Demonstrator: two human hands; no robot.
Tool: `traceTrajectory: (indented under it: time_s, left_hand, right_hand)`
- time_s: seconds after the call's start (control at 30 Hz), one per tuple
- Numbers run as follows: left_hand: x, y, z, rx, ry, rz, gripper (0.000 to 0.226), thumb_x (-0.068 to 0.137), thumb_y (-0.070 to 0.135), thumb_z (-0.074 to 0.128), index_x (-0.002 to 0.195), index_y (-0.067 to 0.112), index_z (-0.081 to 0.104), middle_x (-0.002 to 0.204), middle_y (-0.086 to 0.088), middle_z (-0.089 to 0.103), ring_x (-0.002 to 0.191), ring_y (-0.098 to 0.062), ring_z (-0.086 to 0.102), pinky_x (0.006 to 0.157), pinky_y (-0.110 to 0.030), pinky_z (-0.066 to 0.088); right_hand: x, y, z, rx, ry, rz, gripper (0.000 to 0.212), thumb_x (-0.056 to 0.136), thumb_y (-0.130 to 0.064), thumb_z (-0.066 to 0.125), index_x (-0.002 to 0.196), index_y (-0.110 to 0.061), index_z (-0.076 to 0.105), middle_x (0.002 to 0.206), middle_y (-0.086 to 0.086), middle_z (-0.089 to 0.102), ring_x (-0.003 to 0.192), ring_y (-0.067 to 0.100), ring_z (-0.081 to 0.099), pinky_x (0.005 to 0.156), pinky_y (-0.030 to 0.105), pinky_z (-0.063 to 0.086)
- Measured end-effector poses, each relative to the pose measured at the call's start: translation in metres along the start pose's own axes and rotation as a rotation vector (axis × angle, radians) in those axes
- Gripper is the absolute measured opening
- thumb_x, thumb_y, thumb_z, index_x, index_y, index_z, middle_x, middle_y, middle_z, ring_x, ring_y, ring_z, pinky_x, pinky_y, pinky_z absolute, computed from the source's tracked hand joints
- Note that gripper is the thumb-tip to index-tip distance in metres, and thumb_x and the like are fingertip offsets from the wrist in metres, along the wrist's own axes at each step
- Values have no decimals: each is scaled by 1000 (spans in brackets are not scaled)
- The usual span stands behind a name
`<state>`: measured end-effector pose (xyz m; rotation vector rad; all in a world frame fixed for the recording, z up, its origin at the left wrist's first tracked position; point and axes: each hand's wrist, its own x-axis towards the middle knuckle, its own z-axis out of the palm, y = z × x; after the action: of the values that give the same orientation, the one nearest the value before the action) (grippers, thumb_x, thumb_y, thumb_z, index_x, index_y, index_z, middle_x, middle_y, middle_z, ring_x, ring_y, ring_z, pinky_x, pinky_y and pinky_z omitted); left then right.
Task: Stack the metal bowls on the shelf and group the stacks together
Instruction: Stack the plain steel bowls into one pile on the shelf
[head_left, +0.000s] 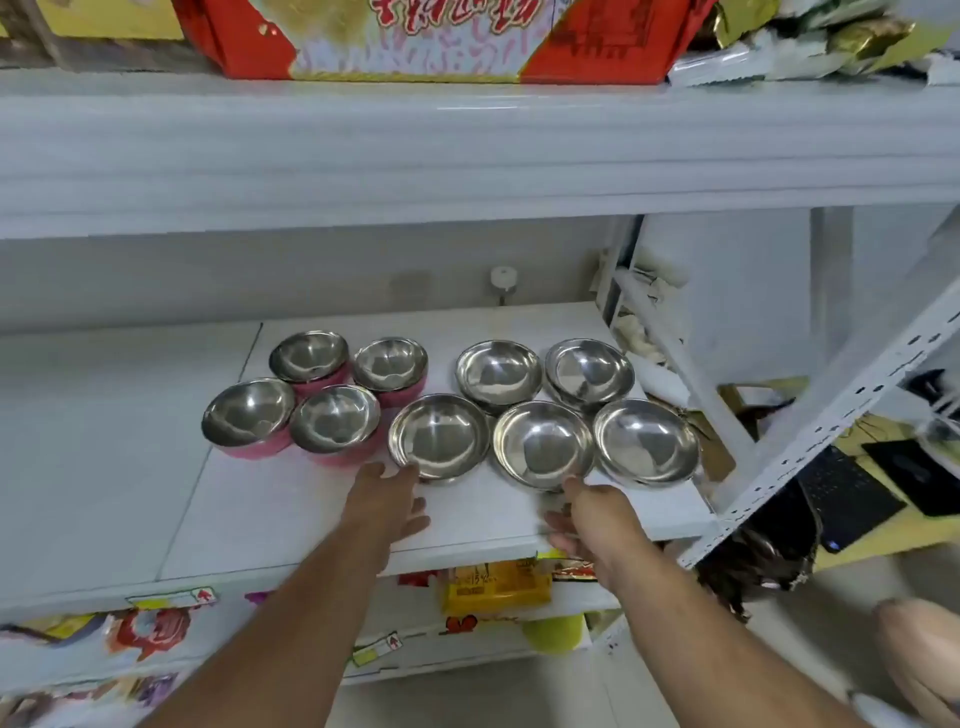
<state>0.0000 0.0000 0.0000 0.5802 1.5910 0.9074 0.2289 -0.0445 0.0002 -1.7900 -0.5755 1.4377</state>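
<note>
Several metal bowls stand singly on the white shelf (291, 519). On the left are pink-sided bowls (248, 415); on the right are plain steel bowls, two behind (498, 374) and three in front. My left hand (387, 499) reaches to the near rim of the front left steel bowl (439, 434), fingertips touching it. My right hand (592, 514) has its fingertips at the near rim of the front middle steel bowl (543, 444). The front right steel bowl (647, 449) sits near the shelf's right edge. Neither hand grips a bowl.
A thick upper shelf (467, 156) overhangs, carrying a red box (441, 36) and packets. A perforated white upright (831, 415) slants at the right. Below the shelf lie yellow and coloured packages (493, 584). The shelf's left half is bare.
</note>
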Motion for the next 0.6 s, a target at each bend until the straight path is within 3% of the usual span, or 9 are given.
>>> traceTrajectory:
  time_s: [0.07,0.17,0.23,0.3,0.5,0.6]
  left_hand:
    - [8,2,-2,-54,-37,-27,68,94,26,65,152,17,30,115,-11,61,96,-29,72,73,-40,62]
    - [18,0,-3,-73,-85,-27,52,97,22,61,144,14,42,101,-6,63,92,-30,73,74,-41,63]
    - [20,2,-4,-70,-102,-4,39,99,20,58,136,12,49,101,-8,65,91,-31,74,68,-38,63]
    - [24,3,-5,-62,-123,8,38,100,18,56,137,15,52,105,-11,68,90,-30,75,64,-36,63]
    - [27,4,-3,-45,-121,43,35,99,14,55,134,19,55,104,-15,71,90,-33,76,70,-39,63]
    - [25,5,-7,-27,-120,59,29,97,12,56,125,18,61,104,-16,73,89,-34,76,66,-36,63]
  right_hand:
    - [5,-3,7,75,32,-13,23,103,-20,54,114,-2,63,91,17,66,83,32,59,73,41,48]
    - [14,-3,11,88,95,-1,24,104,-21,52,111,-3,66,96,17,77,87,38,75,64,34,54]
    - [16,-4,13,85,124,21,27,105,-24,52,107,-2,67,95,22,81,91,37,79,69,37,58]
    - [18,-5,15,63,133,17,29,104,-23,51,106,0,68,87,21,82,93,42,79,73,41,52]
    - [17,-8,15,54,140,2,22,102,-14,54,100,2,69,78,18,82,93,40,79,87,50,62]
    - [2,-10,9,63,149,-62,22,101,-14,56,97,3,70,74,15,82,82,30,81,71,38,67]
